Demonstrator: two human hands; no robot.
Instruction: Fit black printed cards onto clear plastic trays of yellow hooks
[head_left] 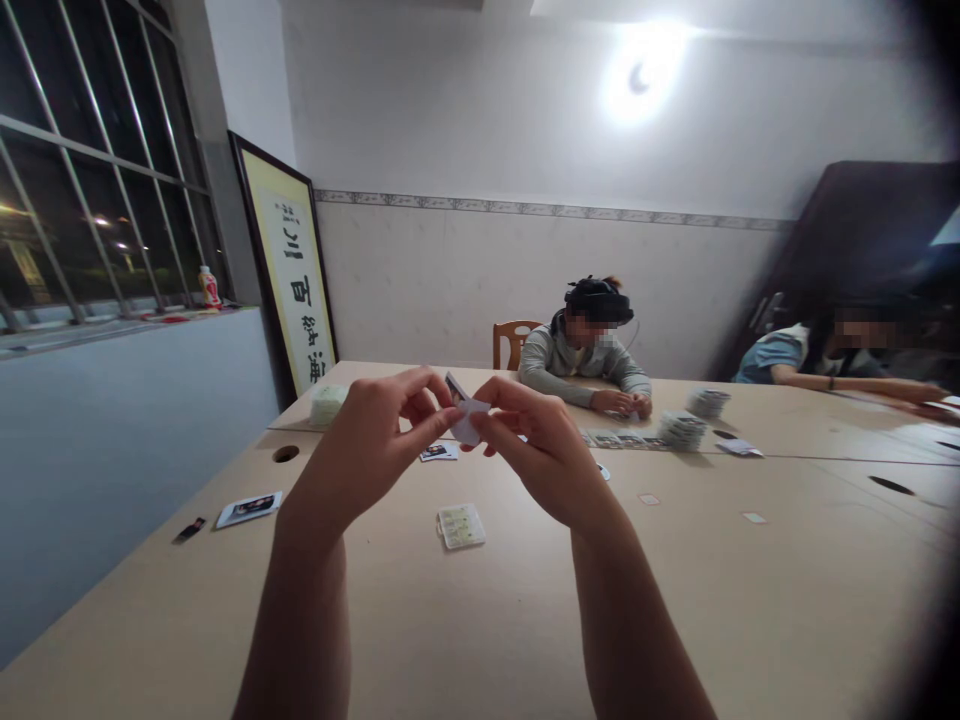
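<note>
Above the table, my left hand (371, 440) pinches a small white paper piece (466, 424) between thumb and fingertips. A dark printed picture shows on its upper left part, and the paper looks bent or folded. My right hand (536, 445) grips the same paper from the other side, its fingers closed. Below my hands lies a small clear plastic case (461, 526) with pale yellowish contents. Behind my left hand, a small printed card (439, 452) rests on the table.
On the left are a stack of printed cards (250, 509), a dark strip (190, 530) and a cable hole (286, 454). Stacked cases (682, 430) stand at the back right. Across the table (420, 640) sits one person (574, 350), with another person (817, 360) at the far right.
</note>
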